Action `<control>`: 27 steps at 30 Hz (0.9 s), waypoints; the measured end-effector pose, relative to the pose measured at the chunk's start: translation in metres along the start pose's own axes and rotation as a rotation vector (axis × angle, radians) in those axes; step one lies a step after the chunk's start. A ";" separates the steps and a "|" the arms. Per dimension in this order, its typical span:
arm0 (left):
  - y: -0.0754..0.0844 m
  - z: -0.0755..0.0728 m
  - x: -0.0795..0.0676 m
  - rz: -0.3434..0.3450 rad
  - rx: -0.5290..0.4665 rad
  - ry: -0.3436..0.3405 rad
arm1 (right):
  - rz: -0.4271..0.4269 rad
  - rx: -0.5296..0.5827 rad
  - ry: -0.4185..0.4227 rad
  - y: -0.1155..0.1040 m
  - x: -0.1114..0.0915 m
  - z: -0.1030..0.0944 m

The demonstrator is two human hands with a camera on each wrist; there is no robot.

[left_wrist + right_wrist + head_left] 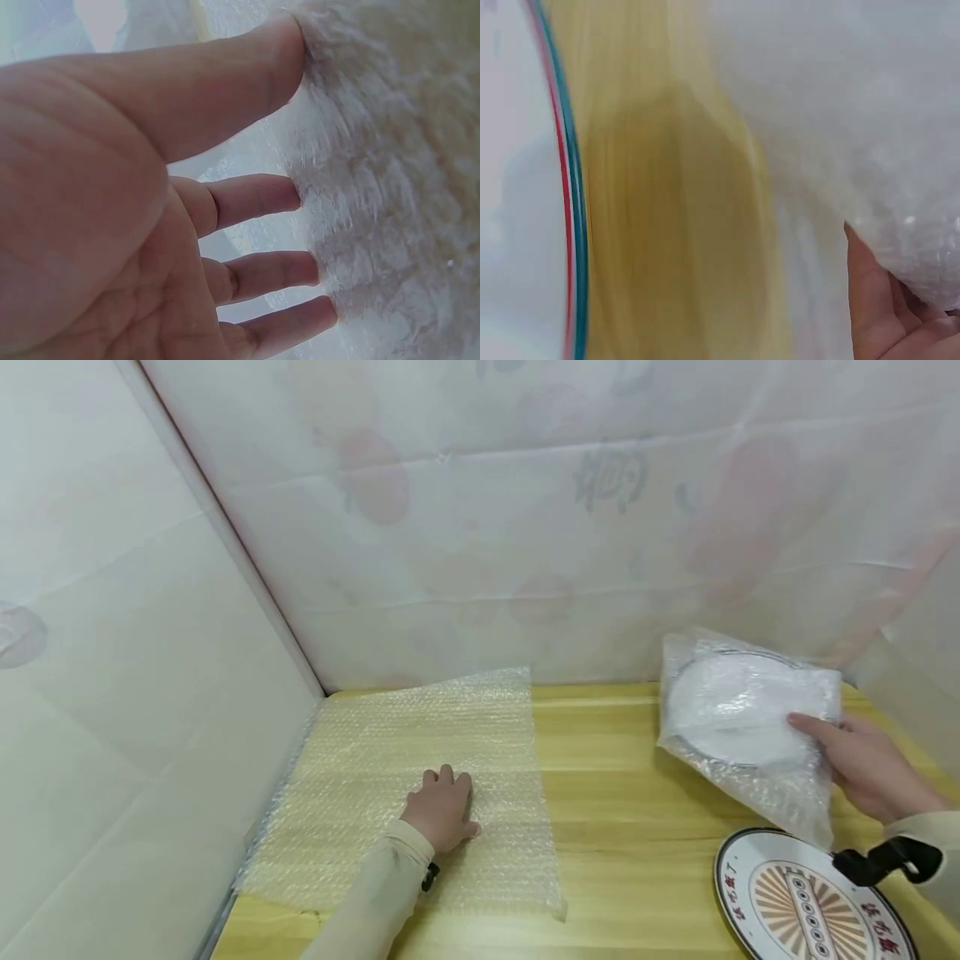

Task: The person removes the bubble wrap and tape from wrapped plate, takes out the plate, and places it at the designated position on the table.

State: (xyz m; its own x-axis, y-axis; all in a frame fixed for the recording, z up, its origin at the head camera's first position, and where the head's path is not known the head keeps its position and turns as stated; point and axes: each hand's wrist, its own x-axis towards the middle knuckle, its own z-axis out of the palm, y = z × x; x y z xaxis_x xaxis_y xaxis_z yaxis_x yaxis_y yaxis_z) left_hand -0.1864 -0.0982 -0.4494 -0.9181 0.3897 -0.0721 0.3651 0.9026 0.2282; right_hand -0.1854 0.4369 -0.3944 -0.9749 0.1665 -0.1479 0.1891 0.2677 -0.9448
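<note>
A sheet of bubble wrap lies spread on the table, and my left hand rests on it. In the left wrist view the fingers are spread, with their tips touching the bubble wrap. My right hand grips the right edge of a plate wrapped in bubble wrap, thumb on top. It is held tilted above the table's back right. Below it lies a bare plate with a dark rim, orange rays and red characters. The right wrist view shows the wrapped plate beside the right hand.
The yellow wooden table shows between the sheet and the bare plate. A pale printed sheet hangs as a back wall, with a white side wall close to the bubble wrap's left edge.
</note>
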 end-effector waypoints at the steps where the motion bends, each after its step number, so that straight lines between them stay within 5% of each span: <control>1: 0.000 0.000 0.001 0.001 -0.003 0.001 | -0.002 0.009 -0.023 -0.007 -0.004 0.009; 8: 0.003 -0.002 0.008 -0.002 0.005 0.004 | -0.021 -0.100 -0.221 -0.042 -0.028 0.083; 14: 0.008 -0.005 0.012 -0.009 -0.005 0.004 | -0.009 -0.038 -0.367 -0.051 -0.044 0.143; 20: 0.011 -0.004 0.014 -0.020 0.019 0.010 | 0.053 0.063 -0.477 -0.035 -0.052 0.187; 27: 0.007 0.000 0.019 -0.040 0.068 -0.001 | 0.132 0.111 -0.461 -0.010 -0.053 0.222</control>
State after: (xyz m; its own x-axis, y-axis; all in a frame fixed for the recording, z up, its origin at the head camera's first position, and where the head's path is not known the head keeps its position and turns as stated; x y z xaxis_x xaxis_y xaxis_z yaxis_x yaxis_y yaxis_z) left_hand -0.2009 -0.0845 -0.4491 -0.9320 0.3533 -0.0810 0.3379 0.9277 0.1590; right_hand -0.1621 0.2146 -0.4421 -0.8989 -0.2515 -0.3587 0.3252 0.1656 -0.9310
